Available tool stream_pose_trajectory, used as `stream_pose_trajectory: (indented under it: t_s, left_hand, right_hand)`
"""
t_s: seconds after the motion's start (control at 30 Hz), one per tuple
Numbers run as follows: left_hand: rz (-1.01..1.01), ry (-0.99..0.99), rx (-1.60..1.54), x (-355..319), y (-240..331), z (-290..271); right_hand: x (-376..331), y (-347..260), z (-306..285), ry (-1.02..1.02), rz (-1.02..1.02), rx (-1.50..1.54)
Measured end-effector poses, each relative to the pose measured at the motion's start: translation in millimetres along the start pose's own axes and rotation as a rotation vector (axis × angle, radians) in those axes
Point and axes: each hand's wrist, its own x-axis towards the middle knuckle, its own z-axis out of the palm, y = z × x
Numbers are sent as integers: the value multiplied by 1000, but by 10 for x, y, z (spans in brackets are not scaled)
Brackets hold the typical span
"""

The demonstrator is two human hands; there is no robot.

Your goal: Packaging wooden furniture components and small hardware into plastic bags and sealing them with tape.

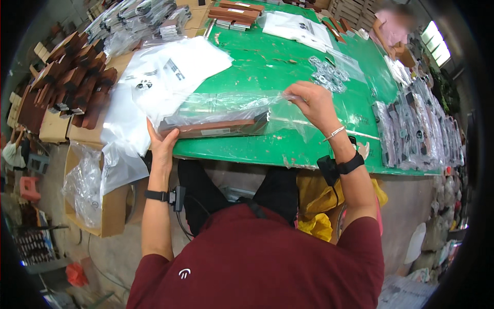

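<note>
We see the brown bar (221, 129) inside a clear bag (289, 114), near the front edge of the green table (247, 77), just before the person. The left hand (162, 146) is at the bar's left end, with thumb and fingers spread around the corner; we cannot tell if it grips firmly or only steadies. The right hand (313, 103) pinches the loose film of the bag, raised beyond the bar's right end. In our judgement the bar is stiff and of moderate weight, while the film is light, soft and rather slippery, so the wrapped bar may slide in a weak grasp. We would hold the bar by its solid end or by both long sides, and the film only at its free edge, gently, because it may tear. The long axis runs from left to right, nearly along the table edge; the dark end points to the right.
</note>
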Motion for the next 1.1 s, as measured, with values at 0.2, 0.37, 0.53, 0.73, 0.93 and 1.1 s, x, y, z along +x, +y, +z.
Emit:
stream_pose_trajectory:
  t_s: [0.2,0.37,0.53,0.73,0.93,1.1]
  left_hand:
    - [135,-197,610,237,-55,-262]
    - [730,-126,979,409,-29,18]
    - [873,-103,1291,409,-301,71]
    - [992,-263,1281,312,-272,-21]
    - [951,-537,1672,191,194,-175]
    - [1036,-709,1259,-2,620,791]
  right_hand:
    - [117,211,84,4,-64,-68]
    - [102,203,-87,79,-139,-180]
    - [-966,220,385,-123,-74,-158]
    - [-1479,60,768,-122,113,-78]
    - [-1528,-101,321,-387,78,-125]
    - [-871,-205,150,-279,461,333]
